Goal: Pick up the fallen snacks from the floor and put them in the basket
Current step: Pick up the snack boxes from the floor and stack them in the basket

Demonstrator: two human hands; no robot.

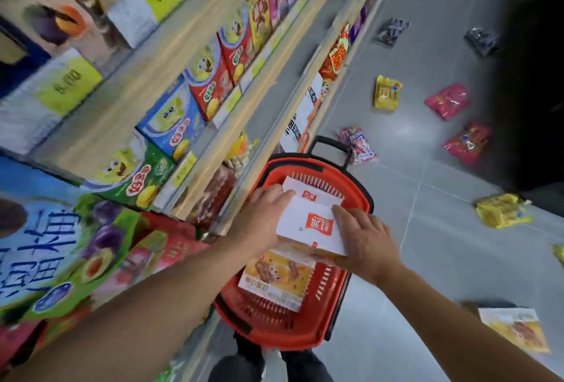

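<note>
A red basket (pixel 360 195) stands on the grey floor beside the shelves. Both hands hold a white snack pack with a red logo (pixel 308 223) over the basket's middle. My left hand (pixel 262 216) grips its left edge, and my right hand (pixel 366 238) grips its right edge. Under it in the basket lies another white and yellow snack pack (pixel 277 281). Fallen snacks lie on the floor: a yellow pack (pixel 387 96), a pink pack (pixel 447 101), a red pack (pixel 467 143), a pink and blue pack (pixel 358 145), and a yellow pack (pixel 502 210).
Shelves (pixel 213 100) full of snack boxes run along the left. Two dark packs (pixel 391 31) (pixel 482 40) lie farther down the aisle. A white and yellow pack (pixel 515 329) lies at the lower right. My feet (pixel 268 363) are just behind the basket.
</note>
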